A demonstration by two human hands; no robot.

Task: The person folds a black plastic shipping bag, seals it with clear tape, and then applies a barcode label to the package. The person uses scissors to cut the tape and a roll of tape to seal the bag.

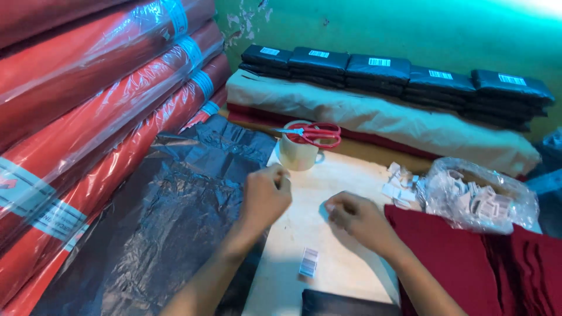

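Small barcode label [308, 261] lying on white tabletop [328, 269], just below and between hands. Left hand [264, 196] curling closed, pinching something tiny, unclear what. Right hand [358, 217] pressing fingertips to tabletop, grip contents unclear. Cup [297, 153] with red scissors [316, 134] sitting beyond left hand.

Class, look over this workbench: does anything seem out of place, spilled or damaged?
Yes. Red-handled scissors lie balanced across the rim of a cream mug, an odd perch. Small white tags lie scattered loose outside the clear bag. Paint is flaking off the green wall.
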